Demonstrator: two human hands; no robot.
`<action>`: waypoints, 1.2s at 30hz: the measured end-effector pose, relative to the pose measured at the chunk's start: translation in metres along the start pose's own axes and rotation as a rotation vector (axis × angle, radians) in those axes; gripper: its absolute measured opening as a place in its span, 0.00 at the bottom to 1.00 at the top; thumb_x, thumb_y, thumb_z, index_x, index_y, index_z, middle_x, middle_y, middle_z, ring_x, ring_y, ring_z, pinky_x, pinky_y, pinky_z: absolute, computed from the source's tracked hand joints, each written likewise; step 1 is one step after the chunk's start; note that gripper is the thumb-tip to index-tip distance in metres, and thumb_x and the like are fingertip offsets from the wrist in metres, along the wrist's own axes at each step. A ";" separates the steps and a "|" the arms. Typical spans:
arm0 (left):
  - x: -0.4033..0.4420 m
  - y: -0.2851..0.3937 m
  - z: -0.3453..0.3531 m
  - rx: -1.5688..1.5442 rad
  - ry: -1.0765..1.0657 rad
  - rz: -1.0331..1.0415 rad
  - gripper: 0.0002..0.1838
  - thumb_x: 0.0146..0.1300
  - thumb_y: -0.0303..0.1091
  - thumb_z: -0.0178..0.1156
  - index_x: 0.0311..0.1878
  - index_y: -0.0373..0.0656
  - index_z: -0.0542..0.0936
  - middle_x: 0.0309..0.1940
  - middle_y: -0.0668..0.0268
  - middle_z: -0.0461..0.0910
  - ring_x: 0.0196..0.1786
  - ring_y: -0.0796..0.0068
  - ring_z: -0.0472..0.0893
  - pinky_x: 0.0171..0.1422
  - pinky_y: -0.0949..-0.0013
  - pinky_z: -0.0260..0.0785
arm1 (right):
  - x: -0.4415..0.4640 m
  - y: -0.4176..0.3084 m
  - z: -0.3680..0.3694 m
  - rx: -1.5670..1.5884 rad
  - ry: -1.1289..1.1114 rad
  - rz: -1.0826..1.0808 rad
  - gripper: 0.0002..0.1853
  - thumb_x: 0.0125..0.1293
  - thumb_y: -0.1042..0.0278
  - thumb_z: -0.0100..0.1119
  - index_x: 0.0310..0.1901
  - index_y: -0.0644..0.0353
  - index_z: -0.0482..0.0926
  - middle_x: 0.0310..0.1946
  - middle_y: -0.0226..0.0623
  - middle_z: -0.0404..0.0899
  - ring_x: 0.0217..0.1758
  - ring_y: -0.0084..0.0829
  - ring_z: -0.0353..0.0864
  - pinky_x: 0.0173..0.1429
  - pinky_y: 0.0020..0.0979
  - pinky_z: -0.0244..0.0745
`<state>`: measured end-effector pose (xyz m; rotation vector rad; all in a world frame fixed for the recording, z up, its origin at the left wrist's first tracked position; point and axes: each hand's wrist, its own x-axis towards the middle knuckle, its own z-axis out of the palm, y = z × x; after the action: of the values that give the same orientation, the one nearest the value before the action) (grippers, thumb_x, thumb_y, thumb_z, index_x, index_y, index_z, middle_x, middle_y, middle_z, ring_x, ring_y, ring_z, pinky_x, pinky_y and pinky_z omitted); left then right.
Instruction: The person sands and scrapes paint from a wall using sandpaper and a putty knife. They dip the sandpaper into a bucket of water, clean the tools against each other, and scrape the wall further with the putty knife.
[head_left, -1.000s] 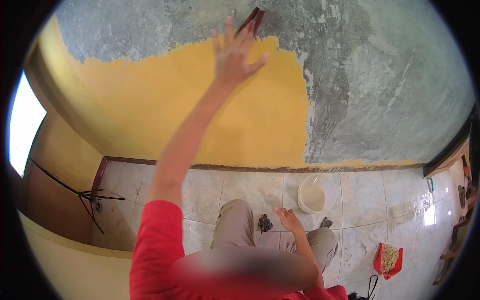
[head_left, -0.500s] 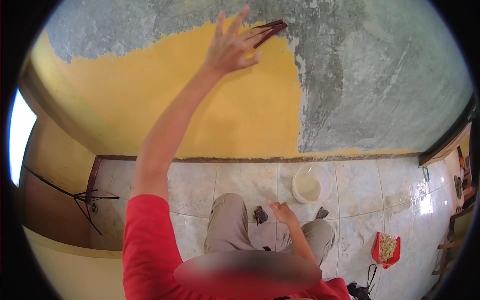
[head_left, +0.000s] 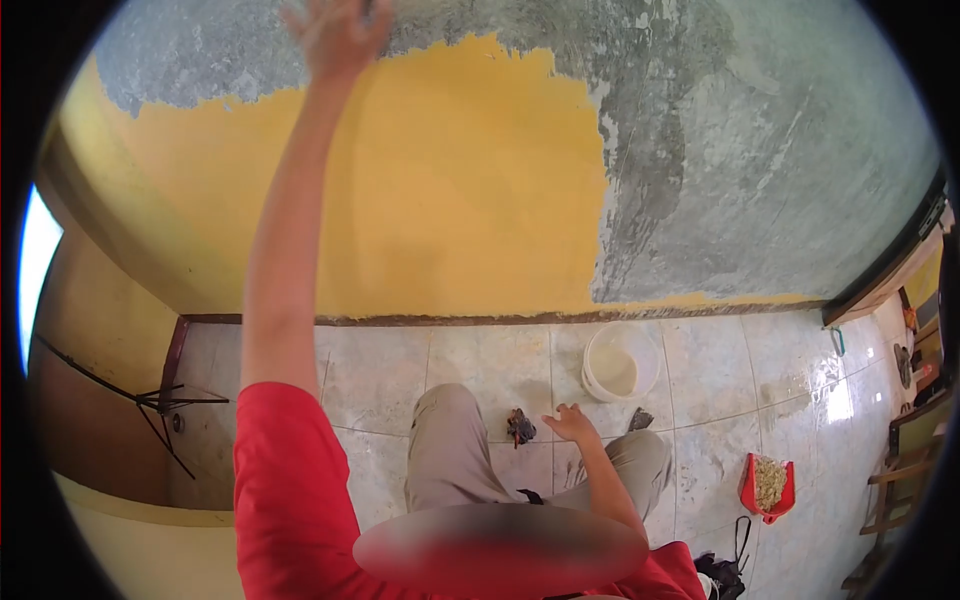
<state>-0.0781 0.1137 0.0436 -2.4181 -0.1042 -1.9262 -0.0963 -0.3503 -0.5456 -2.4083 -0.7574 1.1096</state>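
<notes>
My left hand [head_left: 340, 40] reaches high up the wall [head_left: 460, 200], blurred and partly cut off by the top edge of the view. A dark bit of the folded, dark red sheet [head_left: 368, 9], which looks like sandpaper, shows at its fingers. The hand lies over the grey bare patch just above the ragged edge of the yellow paint. Low down, my right hand [head_left: 572, 425] hovers by my right knee with its fingers apart and nothing in them. It is nearest to a dark crumpled lump [head_left: 520, 428] on the floor and a white bucket [head_left: 620, 362].
A red dustpan [head_left: 768, 487] full of pale flakes lies on the tiled floor [head_left: 490, 355] at the right. Another dark scrap [head_left: 641, 419] sits near the bucket. A black thin-legged stand [head_left: 150, 402] is at the left, wooden furniture [head_left: 905, 480] at the far right.
My left hand has swept left and up along the wall with the sheet, from the paint's top right edge. My right hand has shifted only slightly.
</notes>
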 end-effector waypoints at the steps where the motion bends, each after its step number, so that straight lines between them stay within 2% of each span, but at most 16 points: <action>1: -0.018 -0.034 -0.007 0.504 0.074 0.091 0.29 0.71 0.57 0.55 0.70 0.55 0.78 0.67 0.76 0.78 0.84 0.51 0.55 0.79 0.23 0.40 | 0.004 0.002 0.006 -0.038 0.015 0.016 0.44 0.66 0.32 0.58 0.71 0.64 0.70 0.70 0.68 0.65 0.71 0.62 0.71 0.74 0.49 0.67; 4: -0.045 -0.110 -0.033 0.550 0.187 0.182 0.33 0.74 0.55 0.51 0.75 0.48 0.72 0.74 0.67 0.73 0.84 0.48 0.53 0.81 0.29 0.39 | 0.023 0.011 0.035 -0.079 0.036 0.041 0.51 0.60 0.31 0.66 0.77 0.55 0.63 0.74 0.68 0.58 0.73 0.67 0.68 0.76 0.53 0.66; 8: -0.050 -0.130 -0.036 0.352 0.423 -0.100 0.36 0.77 0.56 0.44 0.73 0.34 0.71 0.77 0.53 0.67 0.83 0.43 0.54 0.81 0.31 0.38 | 0.070 0.063 0.130 -0.481 -0.098 -0.007 0.60 0.52 0.32 0.75 0.82 0.39 0.51 0.81 0.62 0.44 0.80 0.68 0.56 0.74 0.58 0.68; 11: -0.051 -0.126 -0.028 0.340 0.482 -0.181 0.35 0.79 0.53 0.43 0.73 0.30 0.70 0.77 0.49 0.66 0.83 0.43 0.55 0.82 0.34 0.39 | 0.065 0.052 0.148 -0.340 -0.152 0.008 0.62 0.49 0.32 0.78 0.81 0.40 0.51 0.81 0.61 0.46 0.79 0.66 0.57 0.74 0.58 0.69; 13: -0.054 -0.129 -0.022 0.348 0.490 -0.167 0.35 0.79 0.52 0.42 0.73 0.30 0.69 0.77 0.49 0.65 0.83 0.42 0.55 0.82 0.34 0.39 | 0.034 0.034 0.143 -0.456 0.040 -0.120 0.61 0.48 0.40 0.82 0.80 0.36 0.52 0.79 0.60 0.49 0.76 0.65 0.63 0.70 0.56 0.74; 18: -0.061 -0.136 -0.023 0.348 0.455 -0.087 0.34 0.79 0.50 0.42 0.74 0.30 0.67 0.78 0.51 0.64 0.83 0.45 0.53 0.83 0.35 0.37 | 0.071 0.019 0.160 -0.462 0.030 -0.378 0.46 0.54 0.51 0.79 0.74 0.29 0.64 0.75 0.54 0.54 0.70 0.61 0.69 0.59 0.50 0.84; 20: -0.062 -0.136 -0.021 0.336 0.468 -0.091 0.33 0.79 0.50 0.42 0.74 0.30 0.68 0.78 0.52 0.64 0.83 0.45 0.53 0.83 0.35 0.37 | 0.081 0.004 0.161 -0.553 0.158 -0.337 0.42 0.52 0.59 0.80 0.69 0.36 0.69 0.75 0.53 0.52 0.68 0.62 0.68 0.63 0.52 0.82; 21: -0.061 -0.138 -0.022 0.331 0.474 -0.091 0.33 0.79 0.49 0.42 0.73 0.30 0.69 0.78 0.52 0.64 0.83 0.45 0.54 0.83 0.35 0.37 | 0.081 -0.004 0.156 -0.510 0.190 -0.417 0.32 0.56 0.57 0.76 0.63 0.43 0.73 0.71 0.54 0.60 0.66 0.62 0.70 0.59 0.52 0.82; 22: -0.061 -0.139 -0.023 0.333 0.486 -0.091 0.33 0.79 0.49 0.42 0.73 0.30 0.69 0.78 0.52 0.64 0.83 0.45 0.54 0.83 0.35 0.37 | 0.086 -0.013 0.148 -0.518 0.200 -0.421 0.32 0.56 0.57 0.76 0.63 0.43 0.73 0.71 0.54 0.60 0.66 0.62 0.70 0.59 0.52 0.82; 24: -0.060 -0.140 -0.022 0.335 0.470 -0.099 0.33 0.78 0.49 0.43 0.76 0.35 0.66 0.77 0.51 0.65 0.83 0.42 0.53 0.83 0.34 0.36 | 0.098 -0.029 0.135 -0.249 0.154 -0.099 0.29 0.61 0.50 0.71 0.62 0.47 0.74 0.57 0.53 0.76 0.58 0.58 0.78 0.54 0.52 0.82; 25: -0.062 -0.140 -0.022 0.338 0.470 -0.105 0.33 0.78 0.49 0.43 0.76 0.35 0.66 0.77 0.51 0.65 0.83 0.42 0.53 0.83 0.34 0.36 | 0.113 -0.032 0.130 0.107 0.343 -0.062 0.23 0.65 0.47 0.65 0.54 0.53 0.80 0.37 0.47 0.83 0.45 0.49 0.84 0.50 0.48 0.80; 28: -0.061 -0.139 -0.022 0.323 0.454 -0.108 0.32 0.77 0.48 0.43 0.76 0.35 0.66 0.77 0.52 0.66 0.83 0.42 0.53 0.83 0.34 0.35 | 0.133 -0.093 0.030 0.742 0.452 -0.018 0.15 0.66 0.54 0.62 0.32 0.58 0.83 0.24 0.37 0.81 0.34 0.32 0.82 0.41 0.38 0.76; 30: -0.061 -0.139 -0.023 0.323 0.459 -0.101 0.32 0.76 0.47 0.44 0.76 0.35 0.67 0.77 0.52 0.66 0.83 0.42 0.53 0.83 0.34 0.36 | 0.125 -0.166 -0.088 1.089 0.681 -0.488 0.10 0.74 0.61 0.58 0.38 0.58 0.79 0.30 0.26 0.78 0.32 0.21 0.74 0.34 0.30 0.68; 31: -0.060 -0.138 -0.024 0.318 0.459 -0.101 0.32 0.76 0.47 0.44 0.76 0.35 0.67 0.77 0.52 0.66 0.83 0.42 0.53 0.83 0.34 0.36 | 0.112 -0.200 -0.163 0.947 0.752 -0.622 0.11 0.78 0.60 0.57 0.42 0.59 0.78 0.34 0.27 0.79 0.33 0.21 0.76 0.36 0.31 0.71; 32: -0.060 -0.136 -0.024 0.316 0.464 -0.101 0.32 0.76 0.47 0.44 0.75 0.35 0.67 0.77 0.52 0.66 0.83 0.42 0.53 0.83 0.33 0.36 | 0.050 -0.271 -0.245 0.973 0.860 -0.738 0.11 0.70 0.62 0.66 0.41 0.62 0.78 0.29 0.29 0.78 0.32 0.21 0.76 0.35 0.30 0.73; 36: -0.061 -0.135 -0.023 0.320 0.463 -0.110 0.31 0.76 0.45 0.46 0.72 0.30 0.69 0.77 0.50 0.66 0.83 0.41 0.53 0.83 0.34 0.35 | -0.080 -0.445 -0.451 -0.005 1.870 -1.034 0.18 0.57 0.55 0.74 0.30 0.58 0.76 0.24 0.38 0.77 0.29 0.46 0.79 0.34 0.43 0.74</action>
<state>-0.1248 0.2454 -0.0110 -1.7584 -0.4893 -2.2538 0.0732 -0.1027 0.0180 -1.4779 -0.8544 -1.3483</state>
